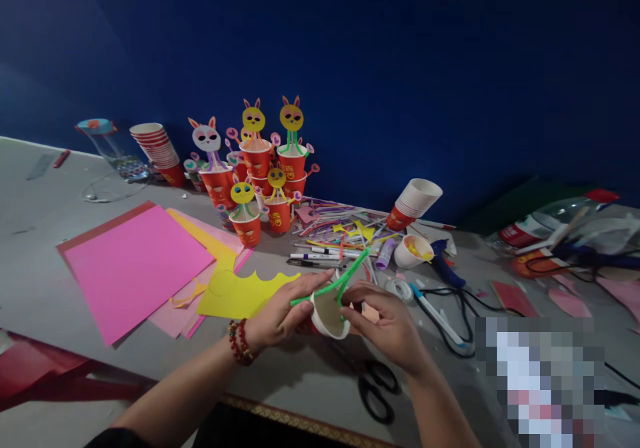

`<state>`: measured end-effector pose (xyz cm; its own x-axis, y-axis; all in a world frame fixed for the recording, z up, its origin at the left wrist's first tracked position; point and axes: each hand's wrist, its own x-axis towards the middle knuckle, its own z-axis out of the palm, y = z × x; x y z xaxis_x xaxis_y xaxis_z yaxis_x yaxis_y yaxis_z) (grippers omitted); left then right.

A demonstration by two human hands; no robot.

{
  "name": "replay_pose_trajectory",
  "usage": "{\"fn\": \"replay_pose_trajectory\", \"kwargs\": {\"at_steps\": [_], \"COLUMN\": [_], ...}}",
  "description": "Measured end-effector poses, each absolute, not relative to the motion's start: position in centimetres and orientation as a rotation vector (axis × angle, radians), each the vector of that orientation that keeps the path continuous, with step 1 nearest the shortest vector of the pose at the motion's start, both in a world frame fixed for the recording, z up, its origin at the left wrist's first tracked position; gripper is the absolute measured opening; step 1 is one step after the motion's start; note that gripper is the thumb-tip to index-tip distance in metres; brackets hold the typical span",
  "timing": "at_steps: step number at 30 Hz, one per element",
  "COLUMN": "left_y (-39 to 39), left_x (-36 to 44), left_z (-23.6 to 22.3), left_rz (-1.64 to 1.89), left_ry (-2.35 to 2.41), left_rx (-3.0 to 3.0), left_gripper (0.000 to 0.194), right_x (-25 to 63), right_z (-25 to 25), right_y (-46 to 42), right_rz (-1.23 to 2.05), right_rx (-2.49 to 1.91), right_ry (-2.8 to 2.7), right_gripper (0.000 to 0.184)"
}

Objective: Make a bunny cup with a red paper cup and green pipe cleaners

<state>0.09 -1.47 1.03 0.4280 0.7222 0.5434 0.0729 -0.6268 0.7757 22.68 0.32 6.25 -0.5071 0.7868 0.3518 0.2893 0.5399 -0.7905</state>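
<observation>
From where I stand, the work surface is a grey table (pixel 35 235). A pink sheet (pixel 135 268) lies on it, left of the hands, overlapping other coloured paper. Behind the hands stands a group of cup figures (pixel 245 228), usable as a visual reference. The left hand (pixel 285 308) wraps one side of the paper cup (pixel 330 318), fingers clamped on its wall. The right hand (pixel 385 321) is at the opposite rim, thumb and forefinger apparently pinched together on the green stems (pixel 357 268); exact contact is partly hidden. The black-handled scissors (pixel 377 395) lie just below, on the table.

The cup is between both hands, mouth tilted toward the worker. Recommended handling: support the cup lightly, since a thin wall probably dents under pressure. Seat the stem against the inner wall before releasing the pinch. Check that the upper ends stand straight.
</observation>
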Motion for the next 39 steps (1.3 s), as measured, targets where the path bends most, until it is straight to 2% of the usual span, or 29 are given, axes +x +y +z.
{"fn": "replay_pose_trajectory", "kwargs": {"at_steps": [9,13,18,20,26,29,39], "left_y": [-1.8,-1.8,-1.9,-2.0,-2.2,-2.2,-2.5], "left_x": [0.4,1.1,1.8,2.0,2.3,2.4,2.5], "left_z": [1.0,1.1,1.1,1.2,0.9,0.3,-0.2], "left_rz": [1.237,1.264,1.11,1.04,0.963,0.963,1.032], "left_ry": [0.798,0.786,0.677,0.626,0.5,0.532,0.523], "left_rx": [1.821,1.57,1.359,1.337,1.184,1.134,1.01], "left_gripper": [0.048,0.047,0.048,0.049,0.078,0.069,0.057], "right_x": [22.5,22.7,22.5,22.4,22.4,22.6,22.4], "right_z": [6.3,6.1,5.0,4.8,5.4,5.5,4.7], "right_y": [0.2,0.2,0.6,0.7,0.1,-0.1,0.3], "right_rz": [0.798,0.978,1.334,1.39,1.291,1.225,1.329], "right_rx": [-0.891,-0.938,-0.911,-0.907,-0.995,-1.032,-1.046], "right_ry": [-2.128,-1.885,-1.446,-1.358,-1.384,-1.519,-1.554], "right_gripper": [0.003,0.008,0.033,0.032,0.02,0.02,0.024]}}
